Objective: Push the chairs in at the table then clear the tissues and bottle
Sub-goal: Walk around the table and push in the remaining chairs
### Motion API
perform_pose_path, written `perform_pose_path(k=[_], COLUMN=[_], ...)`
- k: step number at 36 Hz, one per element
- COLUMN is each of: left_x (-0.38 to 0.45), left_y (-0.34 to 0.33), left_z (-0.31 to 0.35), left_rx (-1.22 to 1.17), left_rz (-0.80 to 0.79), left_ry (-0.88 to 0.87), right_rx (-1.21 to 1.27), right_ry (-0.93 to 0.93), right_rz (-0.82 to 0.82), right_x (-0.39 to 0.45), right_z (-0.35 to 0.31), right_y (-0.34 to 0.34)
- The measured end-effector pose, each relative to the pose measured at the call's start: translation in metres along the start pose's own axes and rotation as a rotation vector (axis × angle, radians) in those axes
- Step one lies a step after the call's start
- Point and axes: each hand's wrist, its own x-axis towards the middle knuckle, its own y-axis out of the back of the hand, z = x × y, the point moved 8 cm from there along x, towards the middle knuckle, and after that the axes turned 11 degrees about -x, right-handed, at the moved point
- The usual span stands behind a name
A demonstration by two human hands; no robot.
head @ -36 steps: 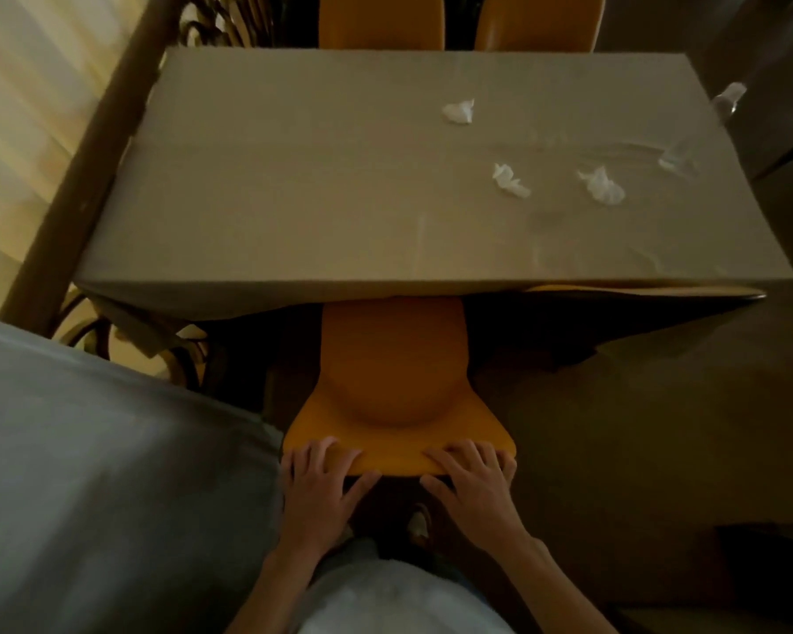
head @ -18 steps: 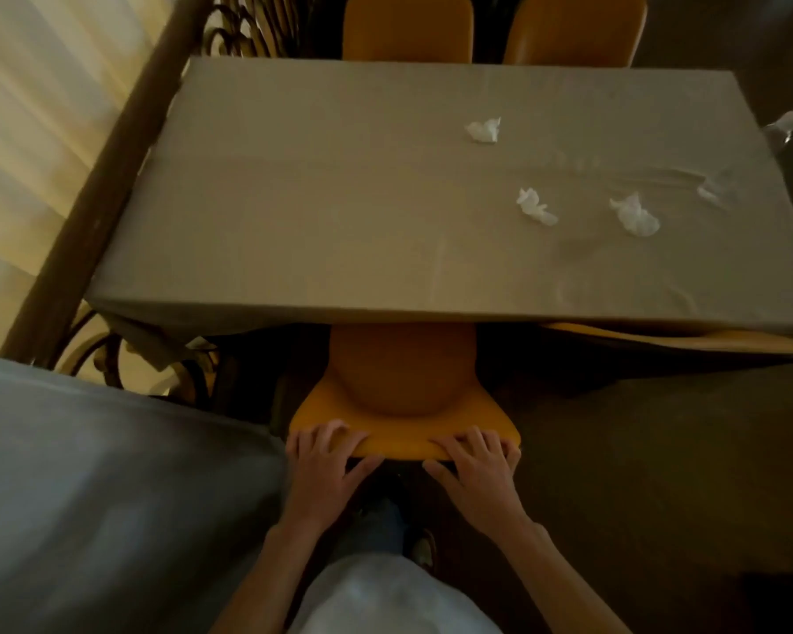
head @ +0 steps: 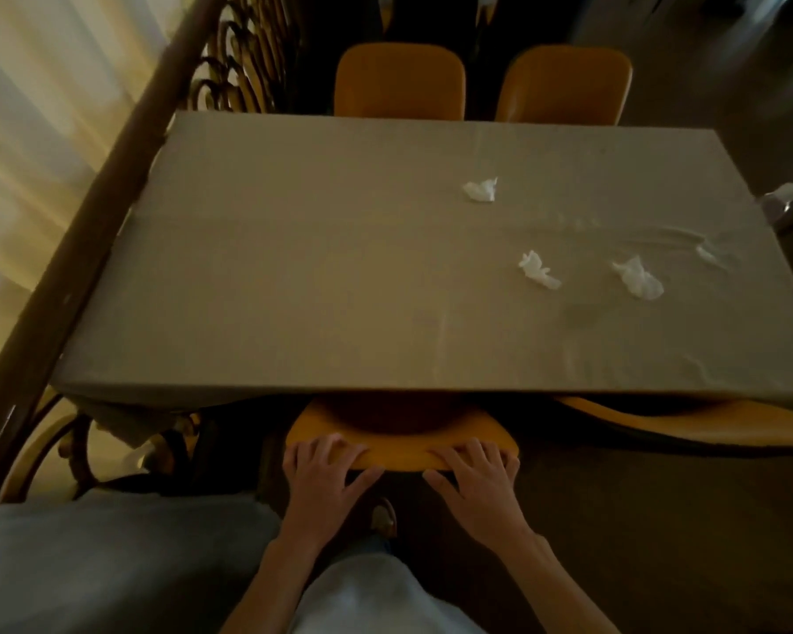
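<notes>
Room: dim, curtain glow on the left, a long table (head: 294, 267) under a taupe cloth filled the view.
Near chair: the orange chair (head: 401, 443) sat mostly under the table edge, only its back rim showing.
Hands: left hand (head: 328, 473) and right hand (head: 474, 475) were apart, both clamped over that rim, probably so the push went in straight.
Other chairs: right neighbour (head: 706, 421) tucked under, two far chairs (head: 399, 82) against the far side.
Tissues: three crumpled tissues (head: 539, 270) lay on the right half, untouched.
Bottle: clear bottle (head: 710, 251) looked to be lying near the right edge, hard to make out.

Near orange chair (head: 401, 439) farther under the table (head: 339, 267) than before, seat now almost hidden.
</notes>
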Motion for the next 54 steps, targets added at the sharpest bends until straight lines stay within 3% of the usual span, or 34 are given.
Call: perform_pose_path(k=[11,18,27,34,38,42,45,54], left_x=[0.034,0.050,0.041,0.035,0.027,-0.002,-0.030,-0.100], left_y=[0.004,0.003,0.011,0.032,0.060,0.090,0.098,0.071], left_z=[0.000,0.006,0.010,0.011,0.028,0.064,0.090,0.142], left_rx=[-0.018,-0.063,0.045,0.039,0.024,0.096,0.132,0.136], left_rz=[0.035,0.021,-0.150,-0.183,-0.104,0.086,0.158,0.105], left_ry=[-0.012,0.001,0.004,-0.015,-0.048,-0.181,-0.239,-0.365], right_rx=[0.028,-0.014,0.011,0.149,0.261,0.105,0.072,-0.017], right_ry=[-0.011,-0.017,-0.045,-0.060,-0.127,-0.150,-0.158,-0.247], right_rz=[0.036,-0.036,-0.091,-0.135,-0.007,0.264,0.317,0.411], right_x=[0.031,0.047,0.037,0.019,-0.001,-0.045,-0.079,-0.179], right_z=[0.003,0.012,0.004,0.003,0.009,0.004,-0.001,0.000], right_y=[0.013,0.020,0.020,0.034,0.064,0.103,0.113,0.104])
